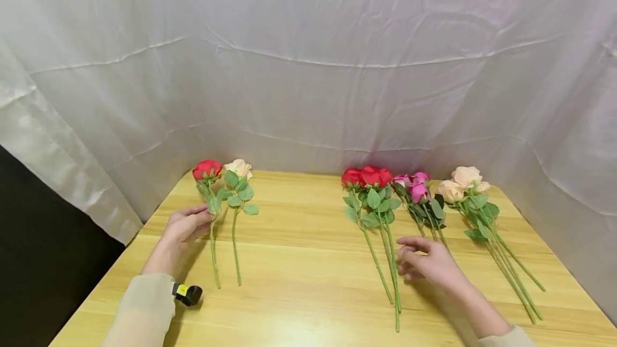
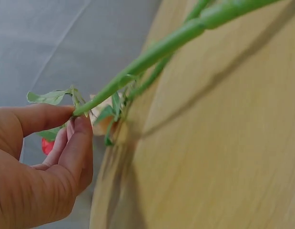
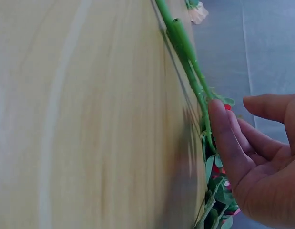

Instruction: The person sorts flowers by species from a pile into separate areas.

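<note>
At the left of the head view, my left hand (image 1: 185, 225) pinches the stem of a red rose (image 1: 207, 169) just below its leaves. The left wrist view shows the green stem (image 2: 152, 55) between thumb and fingertips, raised off the wood. A cream rose (image 1: 238, 167) lies just right of it. My right hand (image 1: 429, 261) is beside the stems of the red roses (image 1: 376, 176), thumb and fingers apart with nothing held between them. In the right wrist view a fingertip is close to a stem (image 3: 185, 45); whether it touches cannot be told.
Magenta roses (image 1: 418, 189) lie beyond my right hand, partly behind it. Several peach roses (image 1: 466, 176) lie at the table's right side. Pale cloth (image 1: 308, 95) hangs behind the wooden table (image 1: 299, 261). My left wrist wears a black device (image 1: 188, 294).
</note>
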A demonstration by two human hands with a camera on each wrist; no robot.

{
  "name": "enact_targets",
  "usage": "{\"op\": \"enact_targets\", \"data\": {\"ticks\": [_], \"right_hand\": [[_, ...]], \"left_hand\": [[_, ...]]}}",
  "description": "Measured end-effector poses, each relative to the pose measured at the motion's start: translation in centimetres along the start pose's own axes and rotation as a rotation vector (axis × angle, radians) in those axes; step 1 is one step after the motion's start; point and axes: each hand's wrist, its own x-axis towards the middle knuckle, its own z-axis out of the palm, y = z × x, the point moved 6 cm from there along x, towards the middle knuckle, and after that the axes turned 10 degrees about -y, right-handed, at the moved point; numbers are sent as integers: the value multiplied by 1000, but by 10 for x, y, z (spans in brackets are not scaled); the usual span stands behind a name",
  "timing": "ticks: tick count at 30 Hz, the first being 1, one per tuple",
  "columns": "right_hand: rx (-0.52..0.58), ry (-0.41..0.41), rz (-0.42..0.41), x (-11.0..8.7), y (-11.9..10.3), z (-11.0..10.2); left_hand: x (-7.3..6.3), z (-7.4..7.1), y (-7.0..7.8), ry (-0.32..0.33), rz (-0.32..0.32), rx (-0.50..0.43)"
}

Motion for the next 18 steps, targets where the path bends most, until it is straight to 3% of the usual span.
{"op": "enact_targets", "data": {"ticks": [11,18], "right_hand": [[42,168,-129,-9,-20,-6],[138,251,-203,-8,-28,8]], "left_hand": [[-9,39,23,9,89,-140],[-10,72,32,-1,141,-206]]}}
